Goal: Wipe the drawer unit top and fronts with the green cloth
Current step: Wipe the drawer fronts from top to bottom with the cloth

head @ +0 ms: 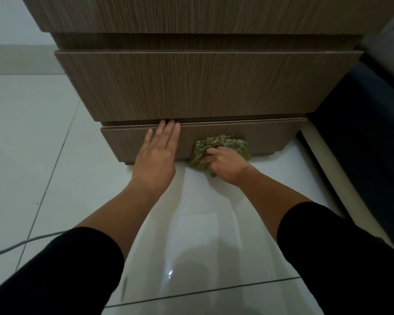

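Down at the foot of the drawer unit [191, 87], the green cloth [223, 146] is bunched in the right hand [225, 165], whose fingers are curled tight around it, pressing it against the bottom drawer front [271, 139], right of that front's middle and just above the floor [32, 133]. The cloth looks soft, light and limp, so it will likely crumple and slip through a loose hold; gathering it into a wad inside the palm, as here, seems the sound place to grip. The left hand [157, 155] lies flat on the same front, left of the cloth, fingers straight and close together, holding nothing, tips at the drawer's upper edge. The unit itself looks stiff and smooth-faced.
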Tool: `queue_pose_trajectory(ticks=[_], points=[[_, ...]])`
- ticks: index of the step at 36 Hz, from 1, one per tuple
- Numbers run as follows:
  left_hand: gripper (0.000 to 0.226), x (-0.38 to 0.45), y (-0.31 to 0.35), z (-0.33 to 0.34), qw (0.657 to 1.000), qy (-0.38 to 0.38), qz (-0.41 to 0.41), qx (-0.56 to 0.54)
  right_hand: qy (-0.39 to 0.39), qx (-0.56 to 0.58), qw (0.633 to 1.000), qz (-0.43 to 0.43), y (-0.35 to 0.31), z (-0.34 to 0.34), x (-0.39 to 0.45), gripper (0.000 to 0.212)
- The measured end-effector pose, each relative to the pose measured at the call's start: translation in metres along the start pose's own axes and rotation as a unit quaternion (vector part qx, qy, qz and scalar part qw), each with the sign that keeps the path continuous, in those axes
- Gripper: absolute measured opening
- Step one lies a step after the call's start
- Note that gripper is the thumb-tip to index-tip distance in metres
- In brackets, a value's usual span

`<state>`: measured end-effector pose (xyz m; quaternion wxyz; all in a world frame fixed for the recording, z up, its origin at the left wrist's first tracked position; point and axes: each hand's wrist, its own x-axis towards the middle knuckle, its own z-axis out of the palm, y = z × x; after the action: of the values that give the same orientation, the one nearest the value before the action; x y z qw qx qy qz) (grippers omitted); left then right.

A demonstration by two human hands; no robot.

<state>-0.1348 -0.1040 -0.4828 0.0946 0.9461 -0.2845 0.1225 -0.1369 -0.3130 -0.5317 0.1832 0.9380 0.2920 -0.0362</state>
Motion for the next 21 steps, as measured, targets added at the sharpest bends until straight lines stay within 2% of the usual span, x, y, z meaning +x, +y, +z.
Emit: queue_pose_trajectory(ticks=[3,7,10,13,18,21], points=[[0.069,0.007,0.015,0.004,1.0,-0.003,0.004,-0.005,0.03,-0.004,1.0,-0.007,0.011,0.007,-0.013,0.018],[0.071,0.012,0.028,0.008,1.0,-0.006,0.002,-0.009,0.024,0.026,0.999,0.0,0.023,0.017,-0.028,0.023],[0.072,0.016,0.038,0.012,1.0,-0.006,0.003,-0.003,0.02,0.044,0.998,0.028,0.034,0.025,-0.043,0.019],[0.071,0.018,0.045,0.015,1.0,-0.004,0.0,0.004,0.03,0.049,0.997,0.051,0.044,0.034,-0.057,0.026],[0.072,0.022,0.058,0.021,1.0,0.0,0.002,0.004,0.04,0.091,0.991,0.091,0.055,0.046,-0.078,0.02],[0.071,0.024,0.064,0.024,1.0,0.005,0.002,0.006,0.095,0.115,0.984,0.1,0.062,0.056,-0.09,0.021]])
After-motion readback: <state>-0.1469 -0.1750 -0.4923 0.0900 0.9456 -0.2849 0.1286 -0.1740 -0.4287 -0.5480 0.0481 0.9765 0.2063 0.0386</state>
